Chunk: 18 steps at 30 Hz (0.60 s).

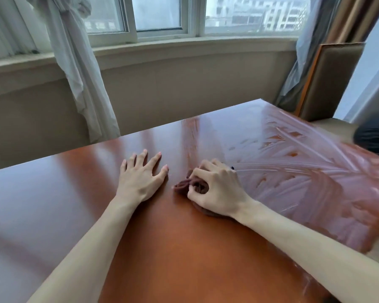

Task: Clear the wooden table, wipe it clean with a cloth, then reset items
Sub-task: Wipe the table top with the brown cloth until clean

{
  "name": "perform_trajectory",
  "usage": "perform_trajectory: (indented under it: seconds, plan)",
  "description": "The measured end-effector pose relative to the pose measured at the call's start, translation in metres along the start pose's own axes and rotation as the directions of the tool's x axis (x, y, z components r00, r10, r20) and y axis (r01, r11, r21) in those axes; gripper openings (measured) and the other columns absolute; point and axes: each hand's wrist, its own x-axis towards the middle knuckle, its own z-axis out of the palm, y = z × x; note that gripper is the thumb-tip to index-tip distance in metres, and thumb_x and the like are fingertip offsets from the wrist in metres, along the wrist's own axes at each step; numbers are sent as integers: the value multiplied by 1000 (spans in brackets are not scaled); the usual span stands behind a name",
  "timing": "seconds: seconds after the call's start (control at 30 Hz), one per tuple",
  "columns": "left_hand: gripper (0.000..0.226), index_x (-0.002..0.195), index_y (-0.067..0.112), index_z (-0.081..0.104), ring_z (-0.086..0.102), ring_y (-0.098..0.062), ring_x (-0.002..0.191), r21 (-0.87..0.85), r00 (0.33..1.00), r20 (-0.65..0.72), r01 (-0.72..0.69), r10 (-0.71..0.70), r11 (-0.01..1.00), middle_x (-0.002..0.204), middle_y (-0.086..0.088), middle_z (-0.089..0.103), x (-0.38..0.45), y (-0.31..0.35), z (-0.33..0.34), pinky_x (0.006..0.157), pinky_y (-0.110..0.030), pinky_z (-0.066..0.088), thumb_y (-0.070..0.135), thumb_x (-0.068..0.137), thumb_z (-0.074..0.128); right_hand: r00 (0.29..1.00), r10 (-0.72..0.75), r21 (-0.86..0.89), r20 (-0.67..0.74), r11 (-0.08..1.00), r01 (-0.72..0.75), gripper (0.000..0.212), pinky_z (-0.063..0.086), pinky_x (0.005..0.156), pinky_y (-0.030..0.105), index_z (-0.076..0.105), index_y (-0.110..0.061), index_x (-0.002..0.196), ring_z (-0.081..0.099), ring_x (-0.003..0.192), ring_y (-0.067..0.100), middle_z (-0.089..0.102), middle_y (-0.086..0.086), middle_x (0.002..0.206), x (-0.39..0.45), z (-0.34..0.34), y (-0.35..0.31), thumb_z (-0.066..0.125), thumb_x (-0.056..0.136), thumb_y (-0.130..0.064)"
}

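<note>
A glossy reddish wooden table (184, 248) fills the lower part of the head view. My right hand (219, 189) grips a bunched dark brown cloth (184, 185) and holds it against the tabletop near the middle. My left hand (140, 178) rests flat on the wood just left of the cloth, fingers spread. Wet streaky wipe marks (304, 171) cover the right part of the tabletop.
Beyond the table's far edge stand a beige wall under a window sill (162, 51) and a tied white curtain (79, 79). A padded panel (328, 79) leans at the back right. A dark object (374, 138) sits past the table's right edge.
</note>
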Motion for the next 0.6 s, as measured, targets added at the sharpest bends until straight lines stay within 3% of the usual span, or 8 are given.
perform_trajectory:
  seconds: [0.07, 0.17, 0.37, 0.6]
  plan:
    - [64, 156, 45, 25, 10, -28, 153, 2, 1000, 1, -4, 4, 1000, 167, -1, 18, -1, -1, -1, 124, -49, 8, 70, 97, 26, 998, -61, 17, -22, 998, 61, 23, 38, 73, 24, 72, -30, 86, 55, 85, 15, 61, -10, 87, -34, -15, -8, 62, 79, -49]
    - [64, 156, 45, 24, 10, -29, 154, 13, 1000, 7, -7, 7, 1000, 167, -1, 18, -1, 0, -1, 124, -48, 8, 70, 98, 26, 999, -42, 18, 3, 999, 42, 26, 45, 71, 27, 71, -30, 86, 56, 84, 17, 60, -10, 85, -18, -10, -3, 59, 79, -52]
    - [65, 155, 50, 22, 6, -23, 154, 12, 1000, -9, 6, -6, 1000, 167, 4, 15, 1, -1, 1, 125, -45, 4, 73, 94, 20, 993, 119, -64, 12, 991, -118, 29, 40, 71, 33, 65, -27, 83, 59, 93, 27, 56, -7, 87, 126, 53, 48, 60, 81, -55]
    - [75, 153, 57, 16, 0, -17, 154, 40, 999, -25, 21, -20, 999, 168, 11, 10, 4, -3, 3, 125, -39, 0, 79, 83, 5, 968, 250, -103, 4, 963, -249, 33, 37, 79, 36, 72, -27, 98, 58, 108, 32, 64, 1, 104, 268, 103, 104, 57, 86, -53]
